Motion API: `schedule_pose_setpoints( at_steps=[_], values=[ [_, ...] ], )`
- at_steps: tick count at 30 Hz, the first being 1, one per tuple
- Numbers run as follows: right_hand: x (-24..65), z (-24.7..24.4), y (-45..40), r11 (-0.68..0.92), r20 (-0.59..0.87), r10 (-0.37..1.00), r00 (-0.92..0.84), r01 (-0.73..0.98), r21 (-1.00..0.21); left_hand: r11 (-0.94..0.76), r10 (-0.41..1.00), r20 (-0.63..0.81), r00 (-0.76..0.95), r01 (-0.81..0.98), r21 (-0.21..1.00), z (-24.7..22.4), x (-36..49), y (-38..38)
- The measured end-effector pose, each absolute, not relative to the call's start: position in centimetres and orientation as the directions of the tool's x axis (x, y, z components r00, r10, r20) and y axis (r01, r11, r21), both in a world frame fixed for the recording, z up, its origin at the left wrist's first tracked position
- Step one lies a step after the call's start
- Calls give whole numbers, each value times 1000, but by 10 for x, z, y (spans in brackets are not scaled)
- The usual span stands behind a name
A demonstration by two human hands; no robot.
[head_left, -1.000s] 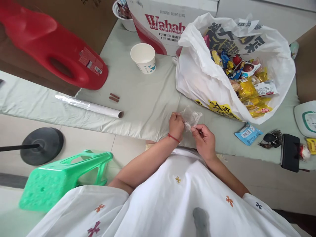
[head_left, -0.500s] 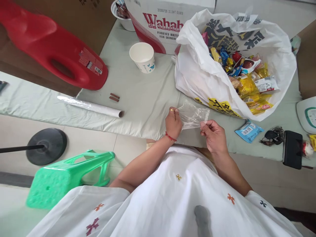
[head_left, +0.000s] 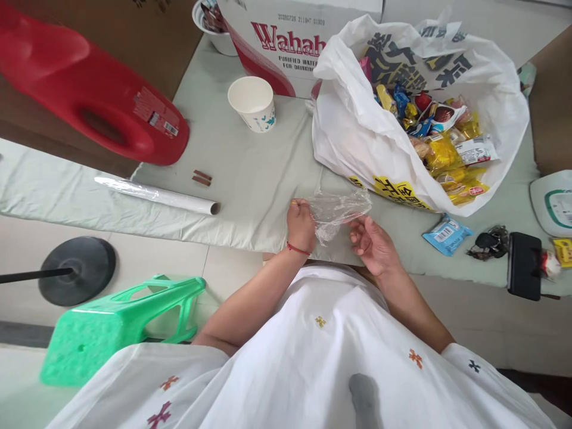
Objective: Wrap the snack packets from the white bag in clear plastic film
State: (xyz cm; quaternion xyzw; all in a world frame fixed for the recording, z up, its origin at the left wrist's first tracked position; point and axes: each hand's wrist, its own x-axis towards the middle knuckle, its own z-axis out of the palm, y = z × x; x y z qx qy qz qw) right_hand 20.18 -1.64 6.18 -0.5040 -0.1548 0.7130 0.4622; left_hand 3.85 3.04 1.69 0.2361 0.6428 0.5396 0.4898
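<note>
My left hand [head_left: 301, 226], a red string at its wrist, is closed around one end of a thin, crumpled sheet of clear plastic film [head_left: 342, 208]. The film stretches out to the right above the cloth-covered table [head_left: 250, 173]. At its lower right edge is my right hand [head_left: 373, 243], palm turned up and fingers loosely apart; whether a fingertip touches the film I cannot tell. Just beyond stands a white plastic bag [head_left: 353, 125] full of wrapped snacks [head_left: 447, 149].
Left on the table are a paper cup [head_left: 252, 104], a white tube [head_left: 156, 195], two brown strips [head_left: 202, 177] and a red jug [head_left: 102, 89]. Rightward lie a blue packet [head_left: 447, 234], keys [head_left: 488, 243] and a phone [head_left: 524, 265]. A green stool [head_left: 89, 333] is on the floor.
My right hand has loosened its pinch on the film's right corner and dropped slightly, fingers spreading. The film has crumpled and sags lower beside my left hand, which keeps its hold.
</note>
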Motion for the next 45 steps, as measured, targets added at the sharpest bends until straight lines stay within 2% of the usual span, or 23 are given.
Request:
schedule_pose_setpoints(
  at_steps=[3, 5, 8, 11, 14, 16, 19, 23, 25, 27, 28, 30, 33, 35, 38, 42, 45],
  values=[
    [189, 55, -18, -538, -599, 800, -40, -491, -685, 366, 802, -451, -392, -276, 889, 16, 40, 30],
    [188, 52, -15, -526, -593, 805, 20, -439, -728, 360, 821, -411, -397, -199, 911, 14, 36, 30],
    [195, 50, -14, -545, -579, 815, 28, -302, -782, 281, 881, -233, -412, 59, 958, 12, 24, 31],
    [210, 54, -19, -564, -576, 818, 11, -182, -805, 146, 933, -27, -358, 311, 939, 16, 7, 33],
    [231, 62, -25, -576, -584, 811, 32, -123, -808, 63, 949, 80, -306, 431, 900, 23, -12, 35],
    [245, 67, -28, -584, -589, 807, 30, -103, -805, 44, 965, 79, -249, 454, 890, 26, -21, 34],
    [256, 68, -30, -556, -569, 820, 62, -143, -818, 53, 991, 5, -133, 428, 902, 28, -25, 27],
    [244, 55, -23, -469, -528, 819, 224, -269, -841, 96, 990, -49, -135, 374, 922, 25, -9, 9],
    [233, 49, -19, -384, -417, 830, 370, -164, -909, 122, 981, -56, -187, 366, 923, 23, -2, 2],
    [227, 45, -19, -286, -222, 857, 465, 71, -956, 158, 965, -62, -256, 372, 915, 22, 0, 0],
    [226, 43, -22, -250, -141, 875, 462, 185, -950, 173, 956, -61, -287, 383, 907, 21, -2, 1],
    [229, 41, -31, -225, -69, 912, 405, 353, -908, 186, 949, -49, -310, 431, 883, 20, -9, 3],
    [238, 34, -54, -240, -73, 946, 315, 533, -811, 178, 964, -32, -263, 553, 814, 18, -20, 6],
    [247, 29, -67, -218, -121, 974, 194, 632, -744, 164, 973, -20, -232, 624, 764, 16, -23, 4],
    [267, 28, -70, -174, -179, 982, 64, 683, -709, 133, 981, 0, -192, 682, 719, 13, -22, -1],
    [282, 33, -35, -40, 49, 994, 93, 767, -640, 89, 991, 9, -132, 720, 688, 10, -20, -7],
    [265, 30, 3, 196, 126, 981, -151, 802, -564, 80, 993, 9, -117, 730, 679, 10, -19, -7]
  ],
)
